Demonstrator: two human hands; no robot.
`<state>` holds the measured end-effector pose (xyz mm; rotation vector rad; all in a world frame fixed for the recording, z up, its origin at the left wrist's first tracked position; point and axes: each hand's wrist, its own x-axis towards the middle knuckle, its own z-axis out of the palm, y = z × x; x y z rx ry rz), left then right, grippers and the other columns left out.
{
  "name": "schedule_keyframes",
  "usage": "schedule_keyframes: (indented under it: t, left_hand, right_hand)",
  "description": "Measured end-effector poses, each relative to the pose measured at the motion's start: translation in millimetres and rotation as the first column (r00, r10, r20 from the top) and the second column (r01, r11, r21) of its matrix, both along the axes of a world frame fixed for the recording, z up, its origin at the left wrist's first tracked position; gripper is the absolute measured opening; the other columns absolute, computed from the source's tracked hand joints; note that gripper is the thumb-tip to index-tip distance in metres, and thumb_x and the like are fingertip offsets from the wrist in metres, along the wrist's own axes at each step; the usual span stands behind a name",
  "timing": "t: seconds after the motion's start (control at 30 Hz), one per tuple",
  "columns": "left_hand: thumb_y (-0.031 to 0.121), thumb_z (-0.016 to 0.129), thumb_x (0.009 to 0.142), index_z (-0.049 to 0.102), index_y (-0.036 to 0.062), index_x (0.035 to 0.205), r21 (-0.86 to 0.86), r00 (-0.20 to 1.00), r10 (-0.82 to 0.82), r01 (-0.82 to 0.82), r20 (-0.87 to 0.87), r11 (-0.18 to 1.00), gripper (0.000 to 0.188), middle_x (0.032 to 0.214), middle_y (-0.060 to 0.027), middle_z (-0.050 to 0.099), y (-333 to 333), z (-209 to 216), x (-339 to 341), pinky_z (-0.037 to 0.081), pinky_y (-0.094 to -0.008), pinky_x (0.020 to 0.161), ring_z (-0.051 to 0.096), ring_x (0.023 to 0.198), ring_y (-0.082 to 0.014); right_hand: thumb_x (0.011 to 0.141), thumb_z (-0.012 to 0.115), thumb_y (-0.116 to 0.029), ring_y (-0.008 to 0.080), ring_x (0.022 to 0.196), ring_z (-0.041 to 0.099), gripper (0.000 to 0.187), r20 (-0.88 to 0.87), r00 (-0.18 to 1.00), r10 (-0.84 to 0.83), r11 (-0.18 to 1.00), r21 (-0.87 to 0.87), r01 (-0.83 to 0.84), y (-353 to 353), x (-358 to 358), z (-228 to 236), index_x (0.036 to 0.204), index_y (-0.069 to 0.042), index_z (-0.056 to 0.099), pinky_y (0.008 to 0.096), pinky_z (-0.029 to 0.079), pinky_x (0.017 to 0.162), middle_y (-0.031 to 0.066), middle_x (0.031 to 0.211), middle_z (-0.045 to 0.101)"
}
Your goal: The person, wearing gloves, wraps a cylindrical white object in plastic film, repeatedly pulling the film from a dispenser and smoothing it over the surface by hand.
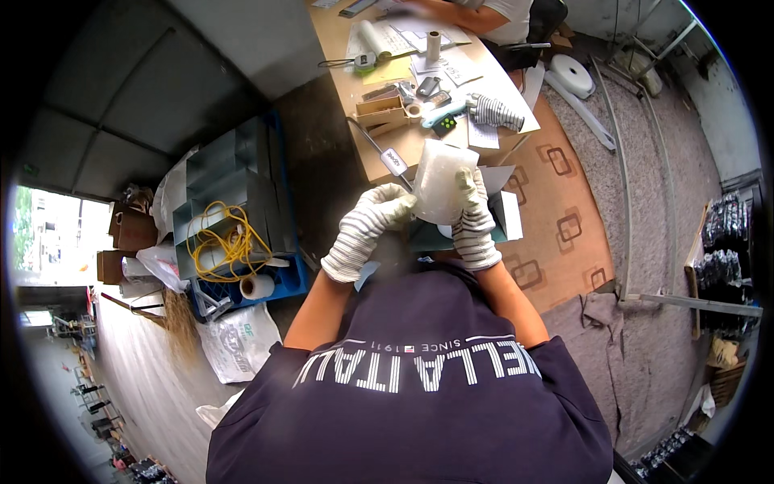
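A blue crate (278, 278) with a yellow cable (226, 242) sits on the dark floor at left. Above the wooden table (379, 153), the gloved left hand (371, 222) and right hand (474, 222) both curl closed around a translucent white sheet (442, 181). Patterned brown carpet (564, 218) lies right.

It is a workshop: a wooden worktable (379, 157) with tools, a blue crate (278, 278) of cable, cardboard boxes (129, 230) and metal profiles (621, 161).
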<state>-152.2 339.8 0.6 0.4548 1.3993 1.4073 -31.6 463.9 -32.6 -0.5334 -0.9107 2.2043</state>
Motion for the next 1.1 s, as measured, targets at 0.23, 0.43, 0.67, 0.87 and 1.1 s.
schedule_keyframes:
  t: [0.23, 0.43, 0.67, 0.87, 1.1]
  left_hand:
    - [0.022, 0.063, 0.083, 0.061, 0.0070, 0.086, 0.136, 0.993, 0.042, -0.057, 0.109, 0.989, 0.016, 0.072, -0.0011, 0.061, -4, 5, -2, 0.046, -0.0214, 0.058, 0.056, 0.064, -0.0088]
    - [0.024, 0.061, 0.085, 0.061, 0.0083, 0.088, 0.173, 0.981, 0.186, -0.191, 0.049, 0.966, 0.016, 0.074, -0.0001, 0.061, -6, 8, -9, 0.049, -0.0222, 0.062, 0.059, 0.067, -0.0083]
    - [0.012, 0.064, 0.080, 0.059, 0.0045, 0.098, 0.160, 0.964, 0.085, -0.045, -0.251, 0.986, 0.020, 0.092, -0.0020, 0.060, -1, 28, 9, 0.043, -0.0258, 0.082, 0.055, 0.088, -0.0104]
    - [0.009, 0.066, 0.078, 0.059, 0.0041, 0.097, 0.088, 0.896, 0.070, -0.034, -0.439, 0.996, 0.020, 0.090, -0.0031, 0.061, -1, 37, 12, 0.045, -0.0263, 0.080, 0.057, 0.086, -0.0111]
    - [0.003, 0.063, 0.079, 0.057, 0.0036, 0.093, 0.083, 0.895, 0.066, -0.032, -0.442, 0.996, 0.016, 0.085, -0.0018, 0.059, -7, 40, -2, 0.045, -0.0234, 0.075, 0.054, 0.081, -0.0090]
  right_hand:
    - [0.085, 0.061, -0.032, 0.0116, 0.091, 0.056, 0.038, 0.041, 0.998, -0.041, 0.998, -0.054, 0.043, 2, 3, 4, 0.115, -0.011, 0.052, 0.0277, 0.047, 0.078, 0.0011, 0.104, 0.057]
    - [0.082, 0.060, -0.045, 0.0202, 0.093, 0.058, 0.057, -0.034, 0.998, 0.049, 0.982, -0.180, -0.054, 10, 4, 6, 0.118, -0.003, 0.049, 0.0351, 0.050, 0.081, 0.0087, 0.106, 0.057]
    - [0.078, 0.049, -0.065, 0.0301, 0.094, 0.059, 0.082, -0.256, 0.944, 0.206, 0.915, -0.291, -0.279, 15, -4, 6, 0.125, 0.001, 0.041, 0.0406, 0.050, 0.084, 0.0220, 0.109, 0.056]
    - [0.078, 0.048, -0.065, 0.0310, 0.096, 0.059, 0.081, -0.253, 0.942, 0.220, 0.928, -0.243, -0.282, 14, -9, 3, 0.125, 0.001, 0.043, 0.0402, 0.050, 0.083, 0.0240, 0.110, 0.055]
    - [0.080, 0.057, -0.055, 0.0244, 0.095, 0.059, 0.068, -0.239, 0.945, 0.224, 0.937, -0.213, -0.276, 5, -14, 15, 0.119, 0.001, 0.048, 0.0370, 0.050, 0.084, 0.0142, 0.108, 0.057]
